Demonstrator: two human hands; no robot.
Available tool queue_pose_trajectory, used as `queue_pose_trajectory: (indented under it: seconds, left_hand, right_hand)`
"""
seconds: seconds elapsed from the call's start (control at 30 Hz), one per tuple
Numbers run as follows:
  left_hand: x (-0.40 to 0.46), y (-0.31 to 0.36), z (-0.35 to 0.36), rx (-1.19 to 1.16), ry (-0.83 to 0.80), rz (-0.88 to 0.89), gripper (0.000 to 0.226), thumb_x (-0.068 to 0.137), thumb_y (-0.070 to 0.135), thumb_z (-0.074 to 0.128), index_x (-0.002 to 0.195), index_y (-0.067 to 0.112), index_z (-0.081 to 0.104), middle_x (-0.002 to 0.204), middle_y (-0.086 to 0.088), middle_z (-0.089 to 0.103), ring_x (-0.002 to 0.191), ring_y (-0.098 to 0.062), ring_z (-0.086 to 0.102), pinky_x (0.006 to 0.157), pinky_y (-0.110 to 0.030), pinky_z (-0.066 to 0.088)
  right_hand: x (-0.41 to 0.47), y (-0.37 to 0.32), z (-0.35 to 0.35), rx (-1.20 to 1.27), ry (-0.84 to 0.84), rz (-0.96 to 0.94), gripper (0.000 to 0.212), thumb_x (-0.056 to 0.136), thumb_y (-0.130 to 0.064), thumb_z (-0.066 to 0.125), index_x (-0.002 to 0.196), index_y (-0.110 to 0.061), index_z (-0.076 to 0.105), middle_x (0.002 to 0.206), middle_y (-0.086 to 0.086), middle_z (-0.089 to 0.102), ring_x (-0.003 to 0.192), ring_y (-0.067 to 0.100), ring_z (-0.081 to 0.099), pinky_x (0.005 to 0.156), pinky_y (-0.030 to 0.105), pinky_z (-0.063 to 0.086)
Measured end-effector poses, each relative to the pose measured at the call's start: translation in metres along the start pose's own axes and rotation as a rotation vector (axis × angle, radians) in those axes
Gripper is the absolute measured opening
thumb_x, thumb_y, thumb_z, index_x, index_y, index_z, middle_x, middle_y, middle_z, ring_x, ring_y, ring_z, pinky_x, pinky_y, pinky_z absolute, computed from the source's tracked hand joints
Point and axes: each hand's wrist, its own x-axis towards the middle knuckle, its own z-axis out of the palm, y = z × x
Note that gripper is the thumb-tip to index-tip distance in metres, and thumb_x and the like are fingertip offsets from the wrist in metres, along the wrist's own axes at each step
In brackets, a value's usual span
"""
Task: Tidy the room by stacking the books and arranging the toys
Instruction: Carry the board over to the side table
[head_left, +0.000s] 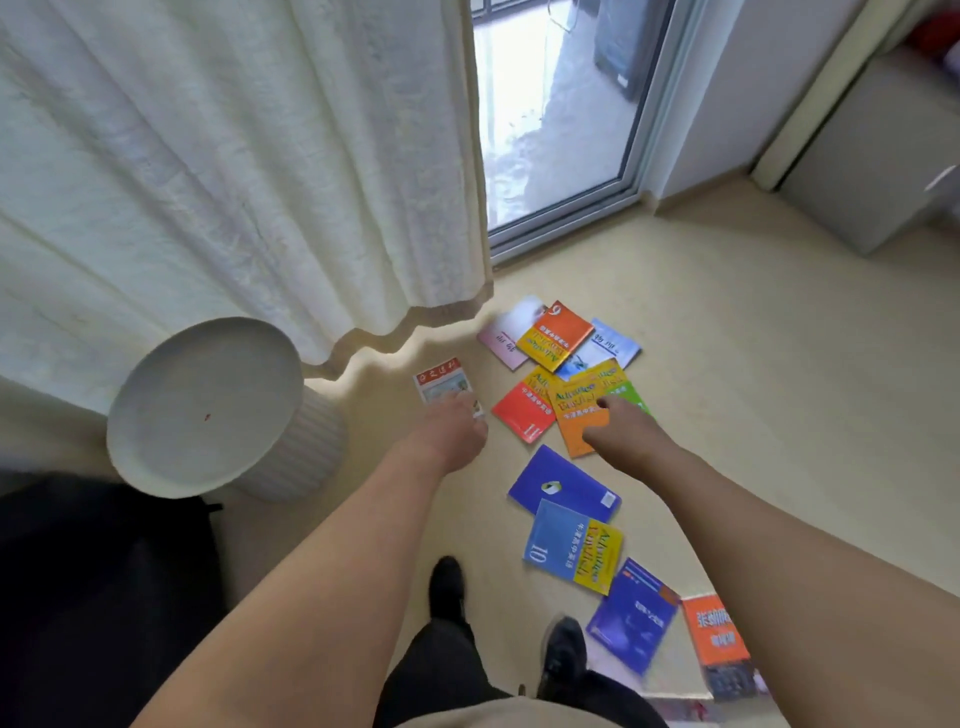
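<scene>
— So, nearest the feet, what lies on the floor (727, 322)?

— An orange book (714, 631) at the lower right, just beside a dark blue one (631, 616), which is blurred. Past those, a light blue book marked 10 (571, 545) overlaps the near edge of a plain blue book (563, 480).

— And the hands?

— Both arms reach forward and down. The right hand (621, 428) rests on an orange-and-yellow book (576, 410) in the middle cluster; its thumb lies at the book's near edge, though I cannot tell whether the fingers are curled round it or only pressing. The left hand (454, 426) is at the near corner of a small red-and-white booklet (444, 384) lying apart to the left — the fingers are hidden behind the hand, so the grip is unclear.

— What surrounds that cluster?

— A red book marked 11 (519, 410) touches the held one's left side, with a green cover (631, 392) peeking out on its right. Farther off lie an orange book marked 6 (556, 335), a pink one (501, 340) and a pale blue one (605, 345), overlapping.

— Anything else?

— A round white side table (208, 405) at the left, a cream curtain (234, 156) behind it, and a glass sliding door (561, 114) beyond the books.
</scene>
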Motion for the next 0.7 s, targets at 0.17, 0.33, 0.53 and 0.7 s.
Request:
queue_pose_trajectory:
  seconds: [0.17,0.33,0.53,0.7]
  left_hand:
    - [-0.005,0.052,0.026,0.100,-0.004,0.065,0.045,0.102,0.029,0.038,0.143,0.015,0.045,0.144,-0.010,0.049,0.129,-0.030,0.049,0.104,-0.043,0.041]
    - [0.017,0.052,0.029,0.127,-0.043,0.020,0.047,0.101,0.030,0.037,0.143,0.012,0.045,0.144,-0.014,0.049,0.130,-0.032,0.048,0.107,-0.045,0.042]
    - [0.056,0.097,0.017,0.067,-0.026,0.086,0.040,0.102,0.028,0.039,0.136,0.010,0.051,0.135,-0.014,0.054,0.121,-0.030,0.053,0.100,-0.042,0.046]
    - [0.079,0.148,0.031,0.040,-0.067,0.140,0.036,0.102,0.030,0.040,0.128,0.010,0.056,0.126,-0.011,0.058,0.111,-0.026,0.057,0.091,-0.038,0.048]
  right_hand:
    - [0.002,0.044,-0.030,0.008,0.025,0.018,0.051,0.090,-0.015,0.055,0.139,-0.009,0.044,0.130,0.014,0.055,0.089,0.020,0.050,0.073,0.028,0.041]
    - [0.013,0.049,-0.042,0.016,0.033,0.021,0.048,0.090,-0.012,0.053,0.137,-0.007,0.045,0.131,0.015,0.056,0.105,0.027,0.058,0.083,0.035,0.049]
    - [0.036,0.060,-0.075,-0.003,0.061,0.056,0.062,0.090,-0.018,0.055,0.148,-0.014,0.035,0.147,0.011,0.043,0.127,0.025,0.048,0.083,0.027,0.038]
    - [0.050,0.095,-0.123,0.011,0.113,0.109,0.061,0.089,-0.017,0.054,0.147,-0.013,0.037,0.148,0.012,0.041,0.129,0.026,0.046,0.089,0.028,0.038]
